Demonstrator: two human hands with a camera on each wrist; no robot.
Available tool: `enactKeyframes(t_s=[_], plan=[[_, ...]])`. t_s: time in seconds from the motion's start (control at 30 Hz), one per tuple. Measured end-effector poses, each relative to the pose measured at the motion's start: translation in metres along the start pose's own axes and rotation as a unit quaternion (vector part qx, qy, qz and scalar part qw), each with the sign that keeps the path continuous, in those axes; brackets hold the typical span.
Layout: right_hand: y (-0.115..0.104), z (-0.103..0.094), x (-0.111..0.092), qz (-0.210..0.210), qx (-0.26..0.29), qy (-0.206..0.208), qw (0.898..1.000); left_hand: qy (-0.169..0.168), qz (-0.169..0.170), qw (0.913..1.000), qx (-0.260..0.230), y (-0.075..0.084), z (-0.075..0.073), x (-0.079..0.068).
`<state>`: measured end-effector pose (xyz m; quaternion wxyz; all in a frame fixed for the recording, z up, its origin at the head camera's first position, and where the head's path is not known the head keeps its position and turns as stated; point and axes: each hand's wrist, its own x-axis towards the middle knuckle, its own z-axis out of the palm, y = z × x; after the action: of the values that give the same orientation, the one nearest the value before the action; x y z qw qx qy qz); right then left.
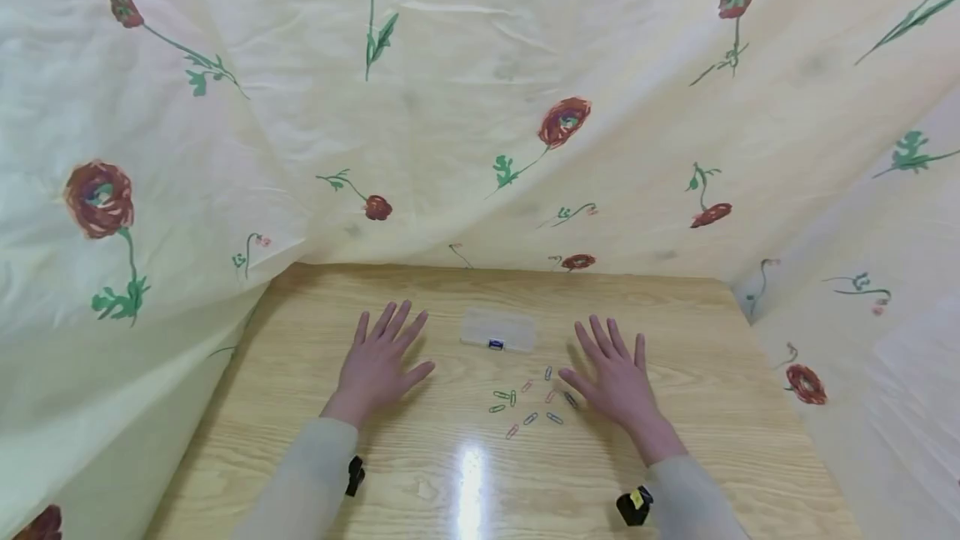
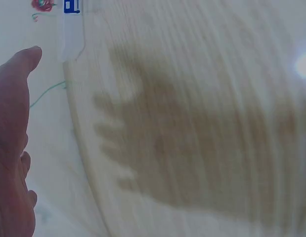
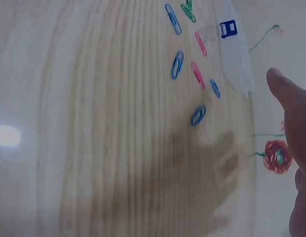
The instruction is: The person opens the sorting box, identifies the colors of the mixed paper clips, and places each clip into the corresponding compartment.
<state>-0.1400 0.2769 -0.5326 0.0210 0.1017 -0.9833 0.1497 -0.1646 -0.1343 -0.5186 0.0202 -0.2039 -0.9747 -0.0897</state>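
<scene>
Several paper clips lie scattered mid-table in the head view: a green paper clip (image 1: 513,398) among others on the left, a pink paper clip (image 1: 512,432) at the front, and a blue paper clip (image 1: 554,418) towards the right. Behind them is a clear plastic box (image 1: 498,327) with a blue latch; its lid looks shut. My left hand (image 1: 377,361) is spread to the left of the box, fingers straight, holding nothing. On the other side my right hand (image 1: 617,377) is likewise spread and holds nothing, its thumb nearest the dark blue clip (image 3: 198,115). Both hands cast shadows on the wood.
The wooden table (image 1: 420,490) runs back to a hanging cream cloth (image 1: 450,148) with red flowers, which also closes off both sides. A black device (image 1: 634,507) sits at the right wrist, and another black device (image 1: 355,476) at the left.
</scene>
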Motion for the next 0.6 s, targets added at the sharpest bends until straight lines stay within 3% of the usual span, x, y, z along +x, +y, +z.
enactKeyframes(t_s=[0.23,0.6], plan=[[-0.019,0.004,0.020,-0.018,0.003,-0.006,1.000,-0.043,0.045,0.9971,0.043,0.007,-0.001,0.032],[-0.033,0.015,0.042,-0.042,0.020,-0.020,0.999,-0.065,0.099,0.9909,0.064,0.022,0.007,0.071]])
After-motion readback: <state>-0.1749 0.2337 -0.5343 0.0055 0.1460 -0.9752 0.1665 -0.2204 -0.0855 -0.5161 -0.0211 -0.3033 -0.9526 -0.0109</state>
